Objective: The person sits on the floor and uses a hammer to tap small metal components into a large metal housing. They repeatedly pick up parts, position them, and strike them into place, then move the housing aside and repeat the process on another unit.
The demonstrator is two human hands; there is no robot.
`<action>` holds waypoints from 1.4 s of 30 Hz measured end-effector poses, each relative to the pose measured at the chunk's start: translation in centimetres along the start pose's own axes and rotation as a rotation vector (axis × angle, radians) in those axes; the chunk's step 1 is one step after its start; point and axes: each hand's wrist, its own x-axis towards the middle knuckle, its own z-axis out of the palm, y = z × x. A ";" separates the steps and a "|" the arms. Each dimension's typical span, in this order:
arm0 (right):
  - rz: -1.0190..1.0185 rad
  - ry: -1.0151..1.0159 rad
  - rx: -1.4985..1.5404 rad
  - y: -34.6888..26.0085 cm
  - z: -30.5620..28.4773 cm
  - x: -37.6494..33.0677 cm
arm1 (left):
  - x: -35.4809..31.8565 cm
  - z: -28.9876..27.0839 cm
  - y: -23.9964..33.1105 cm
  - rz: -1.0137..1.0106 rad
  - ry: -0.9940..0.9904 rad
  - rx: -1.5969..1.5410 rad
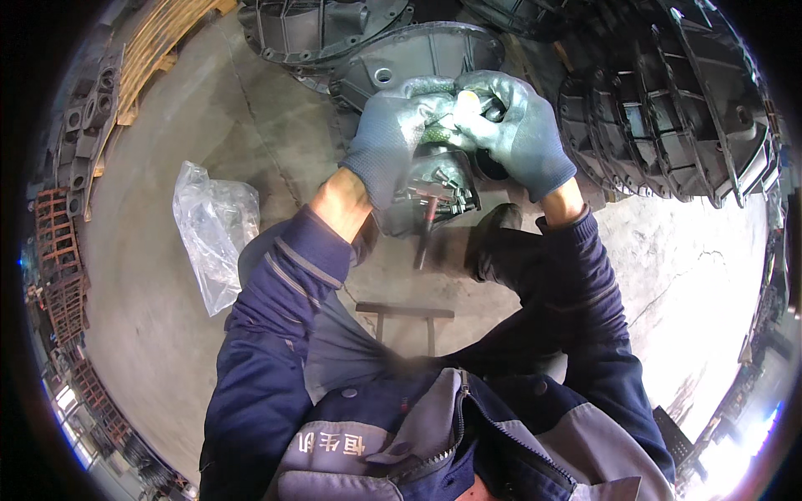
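Observation:
Both my hands wear grey-green coated gloves and meet over a dark metal mechanical part (439, 196) held in front of me. My left hand (393, 138) wraps over the part's upper left side. My right hand (518, 134) is closed on a small pale yellowish piece (468, 102) at the top of the part, fingertips touching the left glove. A dark red-handled tool (428, 225) hangs down below the part. How the tool is held is hidden by the gloves.
Grey cast metal housings (418, 54) lie on the concrete floor ahead, and a row of similar castings (668, 108) leans at the right. A crumpled clear plastic bag (213, 230) lies at left. Rusty racks (58, 259) line the left edge. A small metal stool frame (405, 313) stands below me.

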 end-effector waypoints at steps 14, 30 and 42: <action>-0.172 -0.058 -0.268 -0.9 1.0 0.1 | -0.8 1.0 1.6 0.119 0.103 0.631; 0.047 -0.075 0.051 -0.1 -0.3 -0.4 | -0.7 0.0 0.6 0.090 -0.028 0.127; 0.117 -0.088 0.138 -0.1 -0.7 -0.4 | 1.0 -1.0 -2.1 0.545 -0.131 0.460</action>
